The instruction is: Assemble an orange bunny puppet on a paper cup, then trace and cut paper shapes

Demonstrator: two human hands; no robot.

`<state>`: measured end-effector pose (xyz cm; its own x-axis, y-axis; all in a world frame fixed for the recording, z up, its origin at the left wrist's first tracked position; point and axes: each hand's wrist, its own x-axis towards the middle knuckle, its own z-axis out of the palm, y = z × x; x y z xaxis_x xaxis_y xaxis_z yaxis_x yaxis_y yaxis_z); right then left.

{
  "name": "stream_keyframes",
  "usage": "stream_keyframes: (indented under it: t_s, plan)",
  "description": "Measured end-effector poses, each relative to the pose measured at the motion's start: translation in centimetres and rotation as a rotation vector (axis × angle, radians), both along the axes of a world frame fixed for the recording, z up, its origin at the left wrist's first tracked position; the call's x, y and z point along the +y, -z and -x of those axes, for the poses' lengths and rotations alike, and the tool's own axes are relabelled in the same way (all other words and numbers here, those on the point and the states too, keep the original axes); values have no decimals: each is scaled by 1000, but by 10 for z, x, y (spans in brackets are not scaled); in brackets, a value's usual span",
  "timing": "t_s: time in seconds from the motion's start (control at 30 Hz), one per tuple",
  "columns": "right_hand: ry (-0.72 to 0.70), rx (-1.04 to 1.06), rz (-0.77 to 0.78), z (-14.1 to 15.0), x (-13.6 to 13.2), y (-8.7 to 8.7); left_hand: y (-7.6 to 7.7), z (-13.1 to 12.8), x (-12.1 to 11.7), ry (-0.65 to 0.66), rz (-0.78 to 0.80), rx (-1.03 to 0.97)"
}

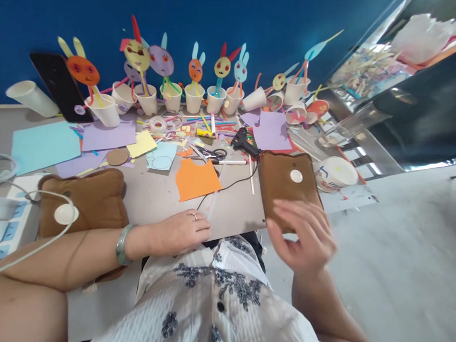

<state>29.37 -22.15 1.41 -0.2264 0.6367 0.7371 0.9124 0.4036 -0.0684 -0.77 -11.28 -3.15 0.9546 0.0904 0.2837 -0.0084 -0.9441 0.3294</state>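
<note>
My left hand (183, 231), with a ring and a jade-coloured bangle, lies flat at the table's front edge and holds nothing. My right hand (306, 233) is slightly blurred over the near end of a brown cushion (285, 178) with a white round spot. Its thumb stands apart from the fingers and nothing shows in it; whether it touches the cushion I cannot tell. A second brown cushion (96, 197) sits beside my left forearm. Between the hands and the paper cups are a cut orange paper sheet (196, 178), black-handled scissors (215, 153) and a black glue gun (245, 142).
Paper cups with rabbit-faced figures (162, 60) line the back by a blue wall. A black phone (58, 82) leans at left. Coloured paper (45, 146) and small scraps cover the table's middle. A white cable (60, 239) crosses my left forearm; a paper tub (337, 174) tilts at right.
</note>
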Motion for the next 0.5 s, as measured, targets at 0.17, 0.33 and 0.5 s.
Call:
stream_keyframes:
  t_s: [0.17,0.33,0.5]
  plan:
    - [556,-34,403,-33,30,55,1,-6,0,-35,-47,13]
    - [681,-29,572,-44,46,64,4,-10,0,-84,-141,-5]
    - [661,326,503,-85,57,48,6,-8,5,-96,-194,-31]
